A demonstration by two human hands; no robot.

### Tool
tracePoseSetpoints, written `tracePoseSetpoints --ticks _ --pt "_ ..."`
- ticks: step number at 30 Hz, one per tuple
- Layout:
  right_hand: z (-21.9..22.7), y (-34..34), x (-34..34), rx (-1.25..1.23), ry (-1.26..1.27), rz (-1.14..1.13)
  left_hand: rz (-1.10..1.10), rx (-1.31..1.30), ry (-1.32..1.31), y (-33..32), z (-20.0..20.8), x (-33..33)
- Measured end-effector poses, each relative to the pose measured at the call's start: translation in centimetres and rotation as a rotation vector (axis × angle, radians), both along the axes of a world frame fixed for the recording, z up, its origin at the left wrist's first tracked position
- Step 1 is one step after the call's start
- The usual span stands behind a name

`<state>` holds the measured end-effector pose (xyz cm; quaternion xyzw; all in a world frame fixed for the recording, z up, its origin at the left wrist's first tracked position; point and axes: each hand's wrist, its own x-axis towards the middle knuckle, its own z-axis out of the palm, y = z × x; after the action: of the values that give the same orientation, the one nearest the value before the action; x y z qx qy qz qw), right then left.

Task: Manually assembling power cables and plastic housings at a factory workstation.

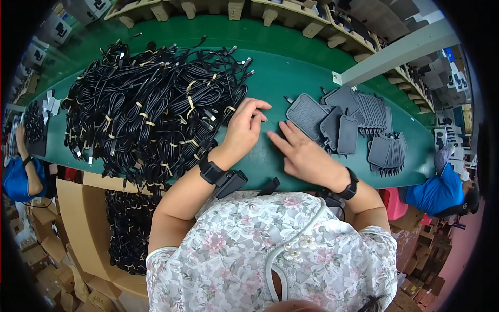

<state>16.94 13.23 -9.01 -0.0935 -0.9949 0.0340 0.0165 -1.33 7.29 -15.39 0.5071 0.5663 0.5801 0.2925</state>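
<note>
My left hand (243,130) is beside the right edge of a big heap of black USB cables (156,109), coiled and tied with tan bands. Its fingers are loosely bent and apart, with nothing visible in them. My right hand (301,154) hovers over or rests on the green table, palm down, fingers stretched out toward the left hand. Close to its fingertips lies a grey flat plate (306,115) with rounded corners and a short stub at one end. More such plates (371,112) overlap in rows farther right.
A cardboard box (83,223) holding more black cables stands below the table's front edge at left. Moulded trays (291,13) line the far side. A pale metal post (400,52) rises at back right. People in blue work at far left (23,179) and far right (442,190).
</note>
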Motion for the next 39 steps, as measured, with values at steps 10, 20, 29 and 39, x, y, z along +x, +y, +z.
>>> tracePoseSetpoints --ticks 10,20,29,39 --pt "4.0 19.1 -5.6 -0.412 0.913 -0.411 0.035 0.01 0.011 0.1 0.8 0.1" --pt "2.8 39.2 -12.2 -0.397 1.331 -0.529 -0.014 -0.057 0.091 0.1 0.6 0.1" --pt "0.3 40.5 -12.6 0.24 0.367 -0.921 0.015 -0.034 0.112 -0.1 0.9 0.5" --pt "5.3 23.9 -19.2 0.526 0.563 -0.161 0.02 -0.074 0.118 -0.6 0.9 0.6"
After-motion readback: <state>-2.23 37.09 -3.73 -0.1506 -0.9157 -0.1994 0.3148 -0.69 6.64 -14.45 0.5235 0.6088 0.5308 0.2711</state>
